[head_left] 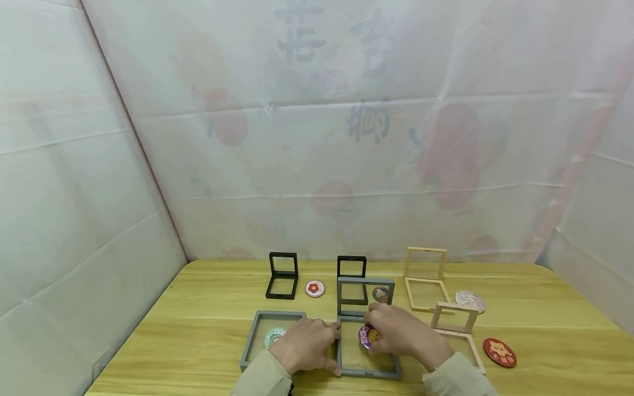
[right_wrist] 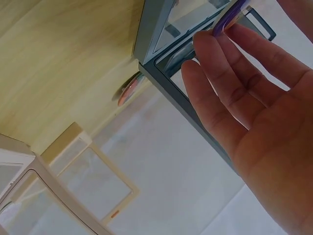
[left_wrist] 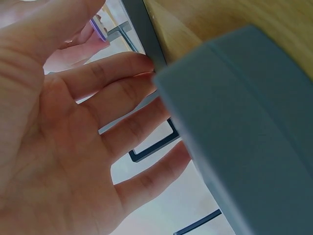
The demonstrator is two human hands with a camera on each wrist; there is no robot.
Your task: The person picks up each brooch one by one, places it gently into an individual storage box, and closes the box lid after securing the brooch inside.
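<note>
Between the thumb and fingers of my right hand [head_left: 401, 333] is a round purple badge [head_left: 367, 336] with a yellow figure. It is held over the lower half of an open grey display frame [head_left: 369, 373], whose other half stands upright behind. My left hand [head_left: 308, 346] rests with extended fingers and thumb against that frame's left edge. Under the left wrist lies another grey frame [head_left: 250, 336], with a mint-green badge [head_left: 273, 334] partly hidden by the hand. In the right wrist view the purple badge [right_wrist: 229, 17] appears edge-on at the right fingertips.
Two small black frames [head_left: 282, 274] [head_left: 351, 258] stand open at the back. Nearby lie a red-flower badge [head_left: 315, 289] and a dark round badge [head_left: 380, 294]. To the right are a yellowish frame [head_left: 426, 249], a pink-beige frame [head_left: 455, 307], a pale badge [head_left: 470, 301] and a red badge [head_left: 499, 352].
</note>
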